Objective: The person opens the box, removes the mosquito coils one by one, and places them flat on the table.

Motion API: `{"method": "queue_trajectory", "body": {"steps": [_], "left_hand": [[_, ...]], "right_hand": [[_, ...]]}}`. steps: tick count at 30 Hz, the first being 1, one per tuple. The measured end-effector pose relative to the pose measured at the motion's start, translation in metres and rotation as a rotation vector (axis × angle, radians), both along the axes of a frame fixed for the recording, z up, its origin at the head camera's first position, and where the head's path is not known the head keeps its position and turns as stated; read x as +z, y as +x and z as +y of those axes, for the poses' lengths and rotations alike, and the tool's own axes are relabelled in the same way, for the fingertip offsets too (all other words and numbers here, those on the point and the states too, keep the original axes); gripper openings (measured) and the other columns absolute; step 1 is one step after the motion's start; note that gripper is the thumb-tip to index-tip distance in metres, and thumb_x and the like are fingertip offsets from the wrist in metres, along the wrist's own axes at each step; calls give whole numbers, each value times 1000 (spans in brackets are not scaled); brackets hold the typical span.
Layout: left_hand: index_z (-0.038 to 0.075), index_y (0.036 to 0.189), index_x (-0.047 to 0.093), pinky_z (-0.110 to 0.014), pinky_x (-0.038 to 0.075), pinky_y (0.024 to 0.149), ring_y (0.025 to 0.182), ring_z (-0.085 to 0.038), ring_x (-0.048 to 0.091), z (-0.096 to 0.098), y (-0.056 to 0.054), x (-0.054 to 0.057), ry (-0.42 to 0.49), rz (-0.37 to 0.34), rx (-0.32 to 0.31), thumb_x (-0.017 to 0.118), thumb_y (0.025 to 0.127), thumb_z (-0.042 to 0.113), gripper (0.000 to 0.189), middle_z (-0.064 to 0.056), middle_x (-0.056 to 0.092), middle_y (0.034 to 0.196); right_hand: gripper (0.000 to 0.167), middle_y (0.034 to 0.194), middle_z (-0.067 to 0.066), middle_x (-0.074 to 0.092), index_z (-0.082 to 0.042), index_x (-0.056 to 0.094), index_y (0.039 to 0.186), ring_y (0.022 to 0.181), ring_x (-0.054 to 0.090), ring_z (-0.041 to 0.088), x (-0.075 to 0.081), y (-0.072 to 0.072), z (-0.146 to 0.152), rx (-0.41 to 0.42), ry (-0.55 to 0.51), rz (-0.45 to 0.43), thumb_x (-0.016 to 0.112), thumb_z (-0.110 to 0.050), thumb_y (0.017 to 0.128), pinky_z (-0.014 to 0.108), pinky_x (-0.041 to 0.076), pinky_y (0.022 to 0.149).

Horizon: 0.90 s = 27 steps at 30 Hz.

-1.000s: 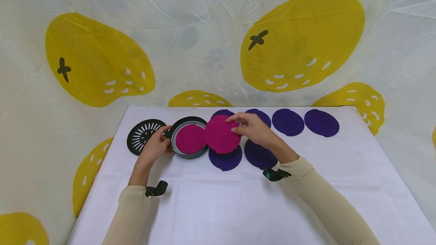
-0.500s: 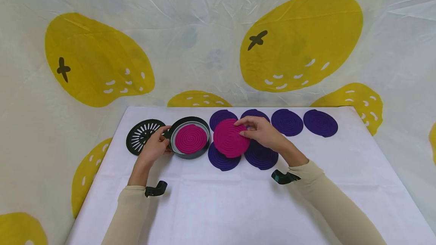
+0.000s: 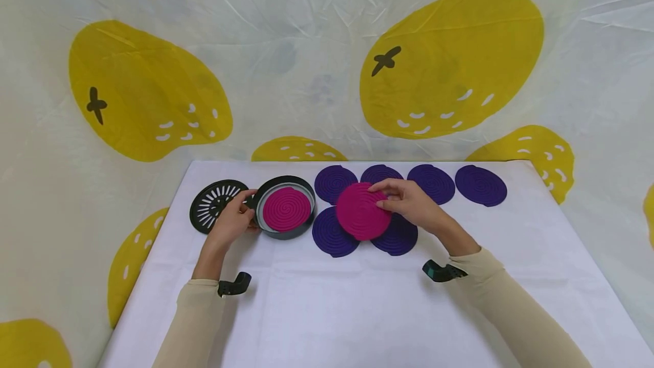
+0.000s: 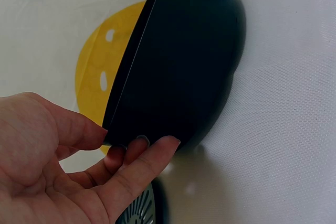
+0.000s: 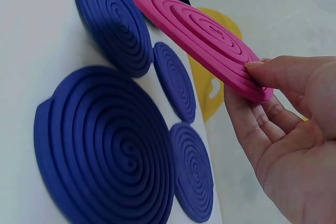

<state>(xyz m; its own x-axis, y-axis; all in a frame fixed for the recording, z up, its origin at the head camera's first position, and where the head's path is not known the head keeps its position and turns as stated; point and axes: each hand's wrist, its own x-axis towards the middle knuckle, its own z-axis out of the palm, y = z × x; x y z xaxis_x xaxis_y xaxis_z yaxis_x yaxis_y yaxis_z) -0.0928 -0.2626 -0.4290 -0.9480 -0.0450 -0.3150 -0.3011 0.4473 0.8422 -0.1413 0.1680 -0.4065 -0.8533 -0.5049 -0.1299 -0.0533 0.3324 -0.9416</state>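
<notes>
My right hand (image 3: 409, 203) pinches a pink spiral coaster (image 3: 361, 212) by its right edge, thumb on top and fingers beneath. In the right wrist view the pink coaster (image 5: 210, 38) is tilted and raised above the purple coasters. My left hand (image 3: 236, 216) grips the left side of a round black holder (image 3: 287, 235), thumb at the rim and fingers against the outer wall (image 4: 178, 61). Inside the holder lies another pink spiral coaster (image 3: 286, 209). Purple spiral coasters lie under and around the held one, such as the front left one (image 3: 332, 237).
A black slotted round lid (image 3: 204, 209) lies left of the holder, partly behind the left hand. Two purple coasters (image 3: 431, 184) (image 3: 481, 185) continue the back row to the right. The white-covered table (image 3: 327, 311) ends at a fruit-print curtain (image 3: 306, 72).
My right hand has carried the pink coaster rightward and slightly nearer, from beside the holder to over the purple coasters. The left hand and the holder have stayed in place.
</notes>
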Motion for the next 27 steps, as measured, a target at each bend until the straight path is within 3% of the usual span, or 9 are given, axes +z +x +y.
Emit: {"method": "queue_trajectory", "body": {"steps": [18,27], "left_hand": [[15,155,38,-41,63,79,83,-27,69,0,0,1,1,-7,2,43,104,0,54,-24,52,105],[15,156,37,-41,63,79,84,-27,69,0,-1,1,-4,-9,-4,43,104,0,54,-25,52,106]], "right_hand": [[36,133,16,62,-8,64,132,98,67,14,-11,8,33,-63,10,-12,68,-5,96,21,57,79],[36,129,20,62,-3,62,132,93,65,12,-13,11,51,-84,-10,13,66,-1,96,22,57,74]]}}
